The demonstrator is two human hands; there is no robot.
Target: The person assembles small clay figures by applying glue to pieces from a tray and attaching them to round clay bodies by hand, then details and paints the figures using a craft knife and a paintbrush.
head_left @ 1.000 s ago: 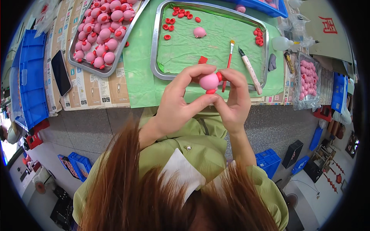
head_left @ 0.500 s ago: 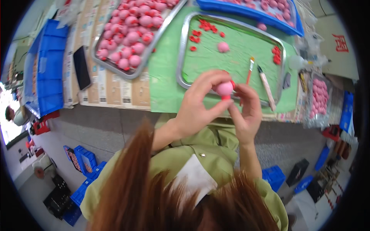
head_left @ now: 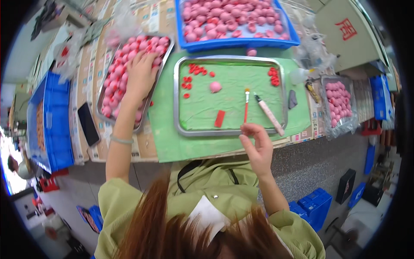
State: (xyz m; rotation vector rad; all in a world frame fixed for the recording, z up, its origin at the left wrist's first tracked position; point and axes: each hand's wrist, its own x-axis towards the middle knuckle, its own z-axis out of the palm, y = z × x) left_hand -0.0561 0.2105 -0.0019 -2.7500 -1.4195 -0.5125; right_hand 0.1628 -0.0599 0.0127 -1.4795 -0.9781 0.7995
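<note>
"Nearest first: how is the right hand?"

"The right hand (head_left: 258, 149) hangs half-curled at the near rim of a metal tray (head_left: 207, 134), thumb and forefinger apart, by the handle end of a slim red paintbrush (head_left: 246, 108). Whether they touch it cannot be told."

"Which way does the brush point?"

"Bristles away from the person, its long axis nearly straight outward over a wrinkled green lining (head_left: 198, 108). To its right a pale marker pen (head_left: 269, 115) slants, tip far and leftward; to its left lies a flat red block (head_left: 219, 118), its longer side running outward."

"And deeper in?"

"One smooth pink ball (head_left: 215, 87), too round to show a long axis, then small red rings (head_left: 186, 86)."

"The left hand?"

"The left hand (head_left: 141, 71) lies spread over heaped pink balls (head_left: 111, 93) in a second tray (head_left: 164, 61), at the left. Their red pieces face every which way. Whether the fingers grip one cannot be told."

"Farthest?"

"A blue plastic bin (head_left: 241, 43), holding more balls."
</note>
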